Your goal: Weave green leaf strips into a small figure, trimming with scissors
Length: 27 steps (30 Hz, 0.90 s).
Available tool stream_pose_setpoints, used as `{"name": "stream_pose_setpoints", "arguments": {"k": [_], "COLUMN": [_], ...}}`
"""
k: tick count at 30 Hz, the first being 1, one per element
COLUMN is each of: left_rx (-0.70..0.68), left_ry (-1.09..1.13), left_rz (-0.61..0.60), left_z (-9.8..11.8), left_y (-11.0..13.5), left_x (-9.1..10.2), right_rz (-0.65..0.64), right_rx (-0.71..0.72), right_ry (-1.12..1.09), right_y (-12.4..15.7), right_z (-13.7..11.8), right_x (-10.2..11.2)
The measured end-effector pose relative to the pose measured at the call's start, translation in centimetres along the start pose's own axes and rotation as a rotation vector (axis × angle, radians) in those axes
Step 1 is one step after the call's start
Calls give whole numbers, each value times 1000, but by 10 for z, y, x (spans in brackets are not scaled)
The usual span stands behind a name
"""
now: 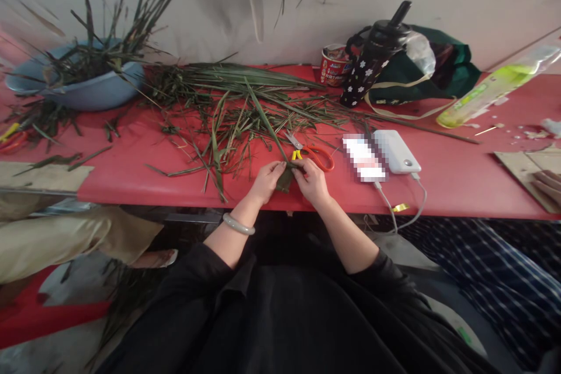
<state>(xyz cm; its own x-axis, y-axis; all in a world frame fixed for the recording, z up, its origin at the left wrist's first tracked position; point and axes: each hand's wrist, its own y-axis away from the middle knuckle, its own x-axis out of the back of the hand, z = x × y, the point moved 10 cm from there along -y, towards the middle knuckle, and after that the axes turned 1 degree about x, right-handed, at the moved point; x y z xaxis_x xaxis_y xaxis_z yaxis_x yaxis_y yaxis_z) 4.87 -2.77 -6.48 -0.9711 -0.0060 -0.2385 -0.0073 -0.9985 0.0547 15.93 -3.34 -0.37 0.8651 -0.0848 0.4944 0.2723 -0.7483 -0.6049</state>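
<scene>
Left hand and right hand pinched a green leaf piece, apparently folded, which could have sprung open had either grip slackened.

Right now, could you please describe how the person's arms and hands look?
Loose black sleeves stop well short of the wrists. A smooth, pale bangle circles the left forearm; none shows on the right forearm. The left hand and right hand wear no gloves.
</scene>
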Motion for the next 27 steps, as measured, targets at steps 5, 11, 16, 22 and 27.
{"name": "stream_pose_setpoints", "arguments": {"k": [5,11,16,22,27], "left_rx": [-1,41,37,14,-9], "left_ry": [19,32,45,46,15], "left_rz": [-30,-84,-89,-62,-15], "left_z": [1,-1,0,-3,-3], "left_y": [1,2,1,-1,-2], "left_x": [-5,-11,-9,-3,2], "right_rz": [38,79,54,-13,-39], "right_rx": [8,84,103,50,-25], "right_ry": [8,2,13,-12,-5], "right_y": [0,2,3,1,-1], "right_z": [-2,-9,-11,-11,-1], "right_x": [4,6,2,0,-4]}}
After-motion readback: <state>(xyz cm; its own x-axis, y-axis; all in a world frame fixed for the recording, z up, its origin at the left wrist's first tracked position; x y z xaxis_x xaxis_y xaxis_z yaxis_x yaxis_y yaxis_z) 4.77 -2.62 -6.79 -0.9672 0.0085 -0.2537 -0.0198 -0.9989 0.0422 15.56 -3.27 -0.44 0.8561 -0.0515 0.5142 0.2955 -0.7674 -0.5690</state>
